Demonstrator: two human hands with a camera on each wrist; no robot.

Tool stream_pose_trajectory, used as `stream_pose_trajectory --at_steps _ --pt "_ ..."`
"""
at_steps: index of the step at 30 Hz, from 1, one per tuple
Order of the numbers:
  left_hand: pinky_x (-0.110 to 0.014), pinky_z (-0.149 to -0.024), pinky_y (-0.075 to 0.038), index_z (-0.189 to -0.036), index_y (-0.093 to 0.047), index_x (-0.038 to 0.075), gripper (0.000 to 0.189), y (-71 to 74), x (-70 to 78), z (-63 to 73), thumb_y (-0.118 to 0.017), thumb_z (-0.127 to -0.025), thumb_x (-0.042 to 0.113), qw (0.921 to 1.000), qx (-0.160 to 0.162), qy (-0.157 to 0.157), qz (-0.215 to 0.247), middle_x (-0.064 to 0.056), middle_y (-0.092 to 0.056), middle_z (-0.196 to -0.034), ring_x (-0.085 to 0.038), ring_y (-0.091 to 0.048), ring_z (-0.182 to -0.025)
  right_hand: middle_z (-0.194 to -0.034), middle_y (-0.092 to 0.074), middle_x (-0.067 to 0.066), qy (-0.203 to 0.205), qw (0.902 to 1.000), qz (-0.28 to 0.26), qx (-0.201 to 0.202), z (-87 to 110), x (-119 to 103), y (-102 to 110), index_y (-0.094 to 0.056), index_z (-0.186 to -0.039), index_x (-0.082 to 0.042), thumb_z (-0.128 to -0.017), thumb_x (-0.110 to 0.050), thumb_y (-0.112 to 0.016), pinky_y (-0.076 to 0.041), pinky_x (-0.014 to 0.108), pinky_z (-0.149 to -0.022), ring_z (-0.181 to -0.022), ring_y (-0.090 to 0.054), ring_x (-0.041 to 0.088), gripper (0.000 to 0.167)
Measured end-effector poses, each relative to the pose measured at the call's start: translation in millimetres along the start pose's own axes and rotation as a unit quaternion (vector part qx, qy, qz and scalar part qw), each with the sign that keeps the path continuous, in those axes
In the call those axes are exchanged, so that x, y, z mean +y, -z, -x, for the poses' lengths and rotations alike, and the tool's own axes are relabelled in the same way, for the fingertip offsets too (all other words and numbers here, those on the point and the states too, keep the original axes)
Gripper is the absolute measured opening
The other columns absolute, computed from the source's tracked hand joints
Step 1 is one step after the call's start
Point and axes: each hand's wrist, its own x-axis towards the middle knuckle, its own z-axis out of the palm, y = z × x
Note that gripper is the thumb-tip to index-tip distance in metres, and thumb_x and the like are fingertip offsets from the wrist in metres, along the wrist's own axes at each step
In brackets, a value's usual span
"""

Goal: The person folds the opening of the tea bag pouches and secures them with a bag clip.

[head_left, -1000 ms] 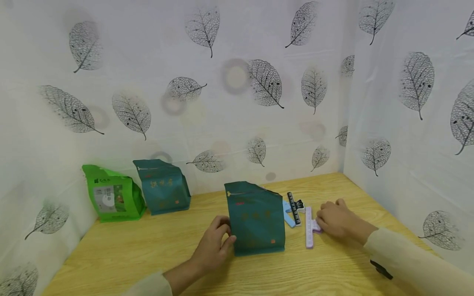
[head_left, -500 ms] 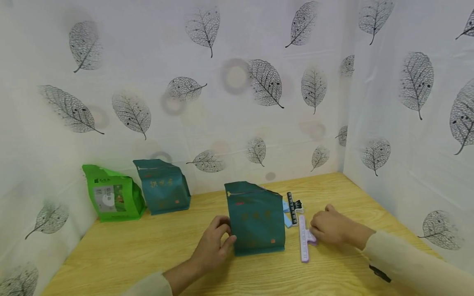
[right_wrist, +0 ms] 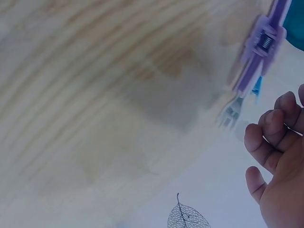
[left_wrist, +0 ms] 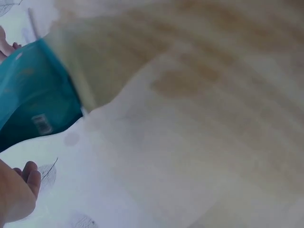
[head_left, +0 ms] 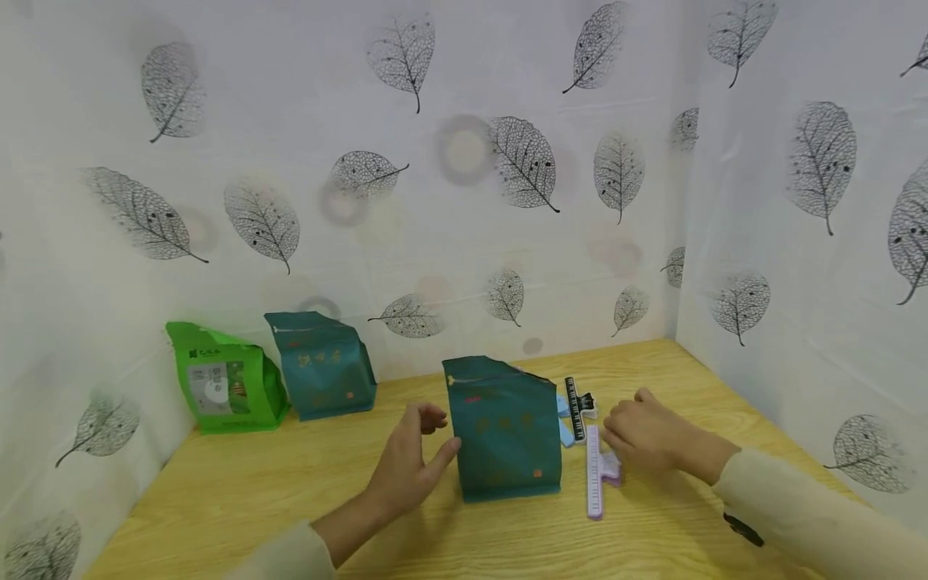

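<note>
A teal stand-up pouch [head_left: 503,439] with a slanted top stands upright at the table's middle. My left hand [head_left: 404,467] is at its left side, thumb and fingers spread apart; the thumb tip is close to the pouch, and whether it touches cannot be told. To the pouch's right lies a purple bag clip [head_left: 594,475] with a ruler-marked bar. My right hand [head_left: 648,435] is beside the clip's handle, fingers loosely bent. In the right wrist view, a gap shows between those fingers and the purple clip [right_wrist: 264,42].
Behind the purple clip lie a black-and-white bag clip [head_left: 575,409] and a light blue clip [head_left: 565,433], partly hidden by the pouch. At the back left stand a green pouch [head_left: 230,387] and another teal pouch [head_left: 326,374]. Leaf-patterned curtains [head_left: 464,242] enclose the table.
The purple clip has slid nearer and slightly left with my right hand, which now sits apart from it. My left fingers have opened away from the pouch's side.
</note>
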Motion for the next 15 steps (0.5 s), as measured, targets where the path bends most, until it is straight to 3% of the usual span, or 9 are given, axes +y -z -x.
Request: stream_pose_trajectory --at_steps 7,15 --pt "-0.047 -0.093 -0.053 -0.133 -0.042 0.002 0.047 13.8 8.9 -16.8 -0.066 -0.096 0.018 0.9998 0.016 -0.009 0.009 -0.012 -0.059 -0.121 -0.025 -0.063 -0.11 -0.065 -0.038 -0.016 0.008 0.999 -0.034 0.026 -7.3 -3 20 -0.045 -0.07 -0.028 -0.105 -0.025 -0.048 -0.028 0.04 -0.077 -0.067 -0.039 0.004 0.036" --pt "-0.051 -0.1 -0.049 -0.133 -0.043 0.005 0.044 28.1 22.1 -40.0 -0.063 -0.098 0.023 0.9998 0.006 -0.017 0.004 -0.01 -0.056 -0.126 -0.027 -0.06 -0.117 -0.065 -0.038 -0.015 0.013 0.9966 -0.058 0.057 -19.9 -8 48 -0.047 -0.073 -0.029 -0.107 -0.024 -0.045 -0.025 0.041 -0.077 -0.067 -0.038 0.005 0.034"
